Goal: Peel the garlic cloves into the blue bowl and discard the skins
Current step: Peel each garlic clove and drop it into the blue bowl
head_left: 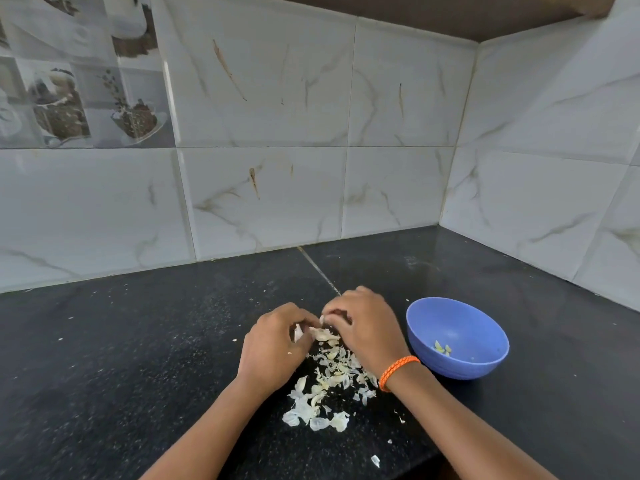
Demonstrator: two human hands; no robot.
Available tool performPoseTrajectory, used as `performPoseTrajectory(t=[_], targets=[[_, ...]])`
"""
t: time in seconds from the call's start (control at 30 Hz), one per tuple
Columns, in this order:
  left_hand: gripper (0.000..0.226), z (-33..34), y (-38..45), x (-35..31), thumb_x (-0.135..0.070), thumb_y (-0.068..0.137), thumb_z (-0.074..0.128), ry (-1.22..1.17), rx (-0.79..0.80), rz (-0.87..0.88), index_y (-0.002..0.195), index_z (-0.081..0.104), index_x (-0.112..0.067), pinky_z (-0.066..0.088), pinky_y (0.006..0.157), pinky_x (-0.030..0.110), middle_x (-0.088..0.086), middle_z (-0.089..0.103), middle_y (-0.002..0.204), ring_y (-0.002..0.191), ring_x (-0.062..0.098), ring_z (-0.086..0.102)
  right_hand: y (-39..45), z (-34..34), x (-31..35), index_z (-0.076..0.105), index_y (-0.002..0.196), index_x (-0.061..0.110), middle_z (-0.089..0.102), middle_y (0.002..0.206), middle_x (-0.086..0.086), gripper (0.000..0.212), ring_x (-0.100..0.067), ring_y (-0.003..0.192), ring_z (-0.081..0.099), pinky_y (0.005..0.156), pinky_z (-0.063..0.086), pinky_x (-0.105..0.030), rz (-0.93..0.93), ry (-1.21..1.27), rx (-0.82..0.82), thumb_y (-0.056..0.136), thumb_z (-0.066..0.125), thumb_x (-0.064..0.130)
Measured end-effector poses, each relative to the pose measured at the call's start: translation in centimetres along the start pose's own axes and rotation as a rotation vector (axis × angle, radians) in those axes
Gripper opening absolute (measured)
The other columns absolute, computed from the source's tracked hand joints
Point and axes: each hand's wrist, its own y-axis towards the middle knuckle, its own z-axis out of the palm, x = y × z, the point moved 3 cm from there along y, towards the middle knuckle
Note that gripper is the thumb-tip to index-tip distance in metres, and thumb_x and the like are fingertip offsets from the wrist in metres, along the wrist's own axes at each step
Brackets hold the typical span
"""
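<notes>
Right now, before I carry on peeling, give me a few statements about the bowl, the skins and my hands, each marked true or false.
1. The blue bowl stands to the right of both hands. True.
2. The bowl is empty. False: a few peeled cloves lie in it.
3. The garlic skins lie in a heap on the black counter, below the hands. True.
4. The orange wristband is on the left wrist. False: it is on the right wrist.
5. The left hand and right hand both pinch at a piece of garlic between them. True.
</notes>
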Motion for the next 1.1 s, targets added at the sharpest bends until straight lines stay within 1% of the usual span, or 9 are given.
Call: performPoseTrajectory(t=[0.1,0.17,0.27,0.47,0.63,0.73,0.87,1.03,1.1], targets=[[0.011,0.0,0.0,-1.4,-0.041,0.088,0.085,-0.019,0.002,0.067,0.093,0.076,-0.047,0.044,0.062,0.022,-0.026,0.070,0.096,0.077,0.008,0.065,-1.3,-1.6,-0.5,0.082,0.090,0.029,0.071,0.075,0.020,0.006,-0.003,0.074,0.066,0.063,0.049,-0.016,0.104,0.234,-0.088,0.090,0.082,0.023],[0.012,0.1,0.0,-2.1,-0.050,0.086,0.086,0.026,-0.029,0.100,0.088,0.075,-0.045,0.043,0.061,0.020,-0.027,0.070,0.093,0.078,0.007,0.065,-2.6,-1.6,-0.9,0.080,0.094,0.031,0.073,0.074,0.016,0.011,-0.006,0.063,0.064,0.058,0.054,-0.024,0.147,0.329,-0.089,0.089,0.084,0.021],[0.016,0.4,-0.2,-2.6,-0.054,0.086,0.085,0.081,-0.055,0.118,0.086,0.073,-0.044,0.046,0.060,0.020,-0.029,0.069,0.092,0.079,0.007,0.065,-4.0,-1.6,-1.8,0.080,0.094,0.030,0.074,0.076,0.016,0.012,-0.008,0.060,0.064,0.057,0.051,-0.019,0.189,0.398,-0.123,0.090,0.083,0.020],[0.011,0.6,-0.6,-2.9,-0.042,0.089,0.085,0.045,-0.037,0.148,0.093,0.075,-0.044,0.055,0.066,0.032,-0.030,0.071,0.095,0.077,0.007,0.068,-5.3,-0.7,-2.1,0.082,0.094,0.028,0.076,0.087,0.018,0.011,-0.012,0.076,0.069,0.064,0.047,-0.012,0.171,0.423,-0.163,0.092,0.081,0.018],[0.016,0.6,-0.7,-3.1,-0.032,0.085,0.088,-0.011,-0.066,0.121,0.080,0.074,-0.038,0.056,0.065,0.037,-0.026,0.072,0.087,0.075,0.010,0.068,-5.5,-0.2,-2.4,0.083,0.108,0.025,0.078,0.097,0.018,0.018,-0.006,0.086,0.072,0.071,0.049,-0.010,0.134,0.409,-0.160,0.093,0.081,0.016],[0.019,0.6,-0.7,-3.1,-0.028,0.084,0.089,-0.077,-0.051,0.094,0.075,0.074,-0.035,0.056,0.067,0.037,-0.023,0.074,0.083,0.075,0.012,0.070,-5.4,-0.1,-2.1,0.083,0.109,0.024,0.078,0.099,0.018,0.021,-0.002,0.092,0.073,0.079,0.053,-0.012,0.077,0.383,-0.164,0.093,0.081,0.011],[0.019,0.8,-0.6,-2.9,-0.022,0.082,0.090,-0.247,0.018,0.029,0.072,0.077,-0.032,0.055,0.067,0.037,-0.013,0.076,0.078,0.069,0.016,0.068,-5.3,0.1,-2.2,0.083,0.105,0.026,0.078,0.089,0.019,0.020,-0.008,0.077,0.073,0.068,0.056,-0.017,0.080,0.401,-0.133,0.093,0.080,0.010],[0.020,0.7,-0.5,-3.0,-0.015,0.082,0.089,-0.312,0.027,0.000,0.073,0.078,-0.029,0.047,0.063,0.029,-0.007,0.076,0.079,0.063,0.012,0.060,-5.3,0.0,-1.8,0.081,0.104,0.025,0.077,0.085,0.018,0.021,-0.008,0.074,0.075,0.063,0.054,-0.014,0.091,0.455,-0.124,0.092,0.080,0.008],[0.019,0.7,-0.5,-3.1,-0.016,0.082,0.089,-0.306,0.025,0.003,0.074,0.078,-0.031,0.050,0.064,0.034,-0.007,0.074,0.081,0.066,0.014,0.061,-5.3,-0.1,-1.8,0.080,0.101,0.026,0.076,0.082,0.017,0.020,-0.010,0.072,0.074,0.064,0.057,-0.019,0.080,0.452,-0.127,0.092,0.079,0.007]])
